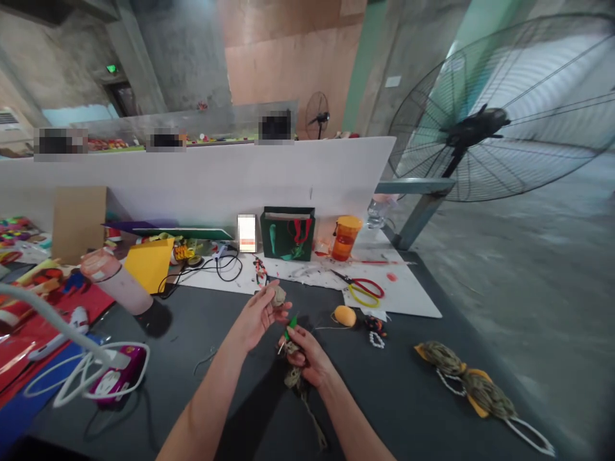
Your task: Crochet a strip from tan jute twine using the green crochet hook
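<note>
My left hand (254,317) pinches a small beige ball of yarn (277,296) between thumb and fingertips, above the dark tabletop (230,384). My right hand (305,355) is just below it, gripping a green crochet hook (291,328) and the top of an olive-brown knotted cord piece (295,379). That piece hangs down past my fingers. An orange yarn ball (344,315) lies to the right of my hands, and a thin strand runs from it toward my right hand. Part of the hook is hidden by my fingers.
Scissors with red and yellow handles (360,288) lie on a white board (408,301). Two olive cord bundles (464,378) lie at the right. A pink bottle (115,282), green gift bag (287,235), orange jar (344,237), and pink iron (118,378) stand around. A large fan (480,128) stands beyond the table's right edge.
</note>
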Motion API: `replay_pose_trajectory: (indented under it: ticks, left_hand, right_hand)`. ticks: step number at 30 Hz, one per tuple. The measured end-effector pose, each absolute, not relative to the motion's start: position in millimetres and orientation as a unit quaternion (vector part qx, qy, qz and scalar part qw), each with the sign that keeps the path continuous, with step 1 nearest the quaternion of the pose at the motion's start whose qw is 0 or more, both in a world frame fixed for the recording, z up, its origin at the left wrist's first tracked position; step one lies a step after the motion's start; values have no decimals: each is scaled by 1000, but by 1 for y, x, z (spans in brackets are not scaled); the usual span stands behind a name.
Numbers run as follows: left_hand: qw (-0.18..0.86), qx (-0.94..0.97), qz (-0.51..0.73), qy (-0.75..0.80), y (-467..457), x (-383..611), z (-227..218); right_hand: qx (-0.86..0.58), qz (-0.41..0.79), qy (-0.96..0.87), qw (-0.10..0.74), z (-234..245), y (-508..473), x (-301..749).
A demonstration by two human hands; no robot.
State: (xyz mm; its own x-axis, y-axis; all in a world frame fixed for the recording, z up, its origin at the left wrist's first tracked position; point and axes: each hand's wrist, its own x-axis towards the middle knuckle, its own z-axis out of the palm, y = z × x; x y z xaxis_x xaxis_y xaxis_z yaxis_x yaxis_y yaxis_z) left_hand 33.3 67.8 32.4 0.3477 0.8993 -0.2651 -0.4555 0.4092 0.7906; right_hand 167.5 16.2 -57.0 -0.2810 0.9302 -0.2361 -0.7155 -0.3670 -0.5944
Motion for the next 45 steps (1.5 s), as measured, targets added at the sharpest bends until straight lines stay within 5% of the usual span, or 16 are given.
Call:
replay_pose_trajectory:
  ticks: [16, 27, 45]
  left_hand:
    - [736, 283, 467, 401, 105, 49, -5]
    - [710, 355, 316, 520, 137, 56, -26]
    - [595, 569, 408, 395, 148, 52, 66]
  right_hand:
    - [-208, 810, -263, 481, -57, 12, 169]
    - [-150, 825, -308, 449, -60, 6, 175]
    - [-165, 827, -304, 443, -60, 6, 176]
